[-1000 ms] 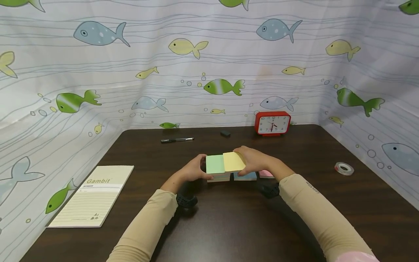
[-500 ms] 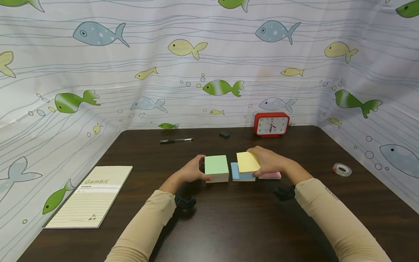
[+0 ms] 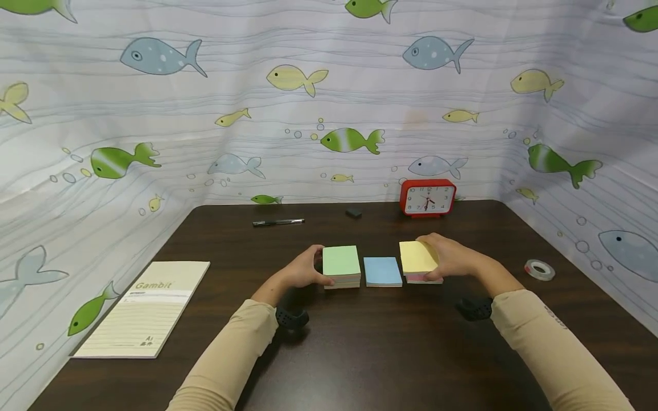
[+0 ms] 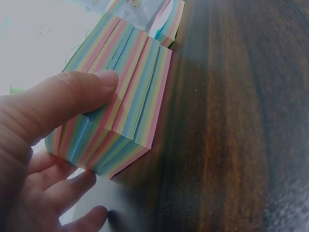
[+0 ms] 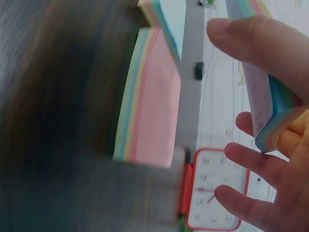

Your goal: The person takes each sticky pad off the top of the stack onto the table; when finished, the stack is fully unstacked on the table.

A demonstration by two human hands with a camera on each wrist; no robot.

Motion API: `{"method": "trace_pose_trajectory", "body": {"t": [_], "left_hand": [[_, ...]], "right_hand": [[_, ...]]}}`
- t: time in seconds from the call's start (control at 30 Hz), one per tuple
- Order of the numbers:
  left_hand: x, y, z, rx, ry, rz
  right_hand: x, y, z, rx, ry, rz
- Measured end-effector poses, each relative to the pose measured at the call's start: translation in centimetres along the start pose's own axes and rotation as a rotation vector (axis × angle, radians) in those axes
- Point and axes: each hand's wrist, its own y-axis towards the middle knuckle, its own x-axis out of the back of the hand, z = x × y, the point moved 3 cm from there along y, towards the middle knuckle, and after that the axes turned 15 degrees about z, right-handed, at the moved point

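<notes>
In the head view, my left hand [image 3: 302, 269] grips the left side of a tall stack of sticky notes [image 3: 341, 260] with a green top. The left wrist view shows its striped edges [image 4: 128, 96], with the thumb on the near side. My right hand [image 3: 453, 256] holds a yellow-topped sticky note pad [image 3: 417, 257] between thumb and fingers. In the right wrist view, this pad hangs above a pink-topped sticky note pad [image 5: 157, 104], with a gap between them. A low blue-topped pad [image 3: 382, 270] lies between the two hands.
A notebook [image 3: 144, 308] lies at the left. Towards the back are a pen [image 3: 279, 222], a small black block [image 3: 353, 213] and a red clock [image 3: 428, 197]. A tape roll [image 3: 540, 269] lies at the right. A fish-print curtain [image 3: 329, 103] surrounds the table.
My right hand has carried the yellow-topped pad rightward from the green-topped stack, past the blue-topped pad, to above the pink-topped one. My left hand has stayed at the green-topped stack.
</notes>
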Motion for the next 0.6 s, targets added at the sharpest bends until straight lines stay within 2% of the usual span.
{"method": "trace_pose_trajectory", "body": {"t": [0.33,0.6], "left_hand": [[0.0,0.2,0.2,-0.004,-0.011,0.015],[0.1,0.1,0.5,0.007,-0.014,0.019]], "right_hand": [[0.0,-2.1,-3.1,-0.061,-0.036,-0.002],[-0.1,-2.9,-5.0,-0.098,-0.065,0.017]]}}
